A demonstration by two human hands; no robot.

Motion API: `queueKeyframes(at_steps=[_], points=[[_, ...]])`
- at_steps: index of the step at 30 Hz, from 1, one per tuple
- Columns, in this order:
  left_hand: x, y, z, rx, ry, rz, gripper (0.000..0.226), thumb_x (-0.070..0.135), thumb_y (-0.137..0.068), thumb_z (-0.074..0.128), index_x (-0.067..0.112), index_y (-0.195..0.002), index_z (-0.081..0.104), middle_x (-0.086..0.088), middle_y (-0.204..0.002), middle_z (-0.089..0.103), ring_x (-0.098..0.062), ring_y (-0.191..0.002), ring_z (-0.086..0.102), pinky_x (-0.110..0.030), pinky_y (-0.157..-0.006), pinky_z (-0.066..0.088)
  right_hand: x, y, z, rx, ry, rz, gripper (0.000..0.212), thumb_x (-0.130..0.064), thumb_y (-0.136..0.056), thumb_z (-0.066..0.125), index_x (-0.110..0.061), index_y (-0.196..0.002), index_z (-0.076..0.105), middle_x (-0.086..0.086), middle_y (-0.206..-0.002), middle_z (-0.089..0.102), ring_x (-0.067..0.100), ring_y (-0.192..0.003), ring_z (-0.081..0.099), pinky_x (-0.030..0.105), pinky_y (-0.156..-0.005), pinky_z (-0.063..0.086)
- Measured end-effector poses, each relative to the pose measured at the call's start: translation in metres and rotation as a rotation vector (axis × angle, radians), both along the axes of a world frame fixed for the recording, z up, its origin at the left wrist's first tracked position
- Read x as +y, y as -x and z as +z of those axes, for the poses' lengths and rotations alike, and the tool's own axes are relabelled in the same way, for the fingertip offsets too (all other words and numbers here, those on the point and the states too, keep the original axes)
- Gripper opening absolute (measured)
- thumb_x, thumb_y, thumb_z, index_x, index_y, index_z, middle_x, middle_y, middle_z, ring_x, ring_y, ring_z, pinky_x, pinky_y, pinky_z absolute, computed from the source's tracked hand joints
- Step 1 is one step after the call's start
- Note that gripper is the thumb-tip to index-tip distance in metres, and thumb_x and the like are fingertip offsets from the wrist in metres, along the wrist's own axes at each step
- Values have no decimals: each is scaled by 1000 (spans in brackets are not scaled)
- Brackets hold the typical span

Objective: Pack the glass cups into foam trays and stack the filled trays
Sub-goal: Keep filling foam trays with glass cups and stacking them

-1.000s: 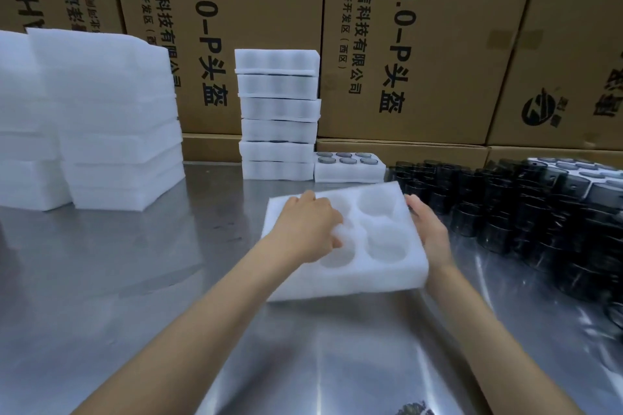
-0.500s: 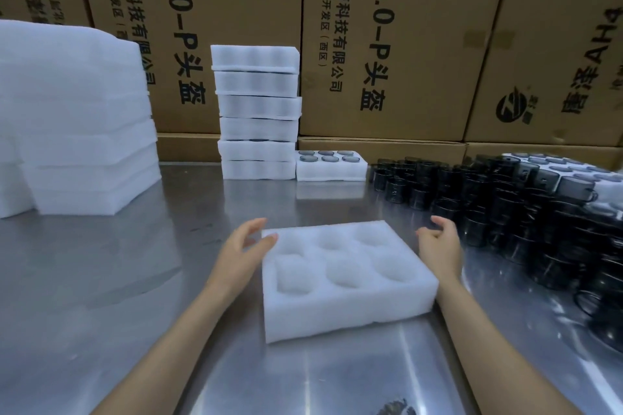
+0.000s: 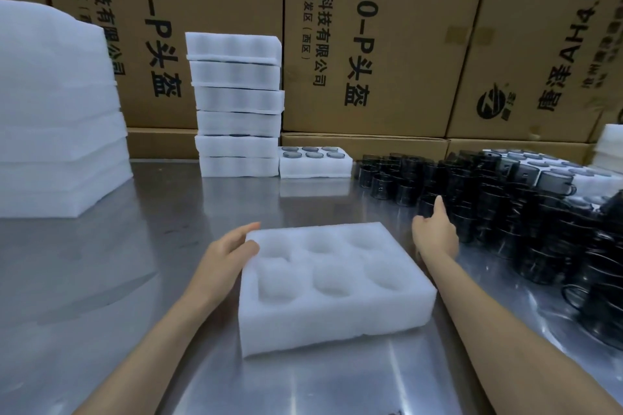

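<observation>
One empty foam tray [image 3: 332, 283] centre frame: my left hand [image 3: 229, 254] rests open on its left edge; right hand [image 3: 435, 234], loosely open, nears glass cups [image 3: 478, 192], their far rows indistinct.

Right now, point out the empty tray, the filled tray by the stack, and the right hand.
empty tray [image 3: 337, 317]: head view, front wall.
filled tray [image 3: 315, 168]: head view, front wall.
right hand [image 3: 435, 236]: head view, back of hand, reaching toward the cups.

2 bare, sleeveless forearms [image 3: 175, 320]
</observation>
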State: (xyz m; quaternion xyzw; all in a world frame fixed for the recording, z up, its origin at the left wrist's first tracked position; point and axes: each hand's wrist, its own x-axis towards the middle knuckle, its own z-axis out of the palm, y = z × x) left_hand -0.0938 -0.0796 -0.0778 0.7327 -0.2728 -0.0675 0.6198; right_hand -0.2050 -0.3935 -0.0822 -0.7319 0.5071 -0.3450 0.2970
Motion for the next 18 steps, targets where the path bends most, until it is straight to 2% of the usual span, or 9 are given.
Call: queueKeyframes(at_steps=[3,5,9,12,14,16,18], points=[[-2,-3,-1,43,18,-7,32,9,-89,56,24,-116,63,19,-98,67,10,-79,64,-10,-66,47,-9,-4,-2,37,30,-1,59,-20,-95,40,-26,-150,21,17,-93,68,34,-83,65,39,-74,53],[-2,-3,-1,47,12,-14,30,14,-87,59,26,-114,63,20,-97,68,9,-81,64,-12,-67,48,-12,-6,-3,46,61,-12,53,-19,-94,42,-25,-145,31,17,-98,68,35,-89,64,41,-78,53],[-4,-3,0,45,1,-8,28,6,-90,52,23,-108,64,14,-98,67,10,-75,63,-7,-60,46,-13,-4,-5,-8,121,-37,31,-27,-93,54,-20,-123,51,8,-108,65,32,-96,60,35,-72,45],[-6,-2,1,50,-1,-13,25,7,-89,52,23,-105,64,10,-99,67,6,-77,62,-9,-61,46,-10,-2,-6,-24,158,-48,32,-44,-86,63,-20,-103,52,4,-103,63,27,-89,57,32,-68,40],[-6,0,2,63,1,-21,24,18,-84,57,22,-106,64,10,-100,67,-1,-86,63,-15,-66,46,-7,-2,-5,-12,192,-41,38,-54,-81,64,-21,-91,50,2,-94,62,24,-81,55,31,-64,40],[-5,1,2,72,2,-25,36,29,-71,53,23,-105,65,9,-100,67,-7,-91,63,-21,-70,47,-3,-2,-6,18,237,-17,42,-60,-79,62,-21,-84,48,1,-86,59,24,-77,56,29,-61,40],[-6,2,2,62,4,-24,36,30,-67,49,25,-99,66,10,-98,68,-9,-90,63,-23,-71,47,-1,-2,-6,33,268,3,41,-61,-80,60,-21,-80,48,1,-89,54,24,-73,54,29,-61,39]])
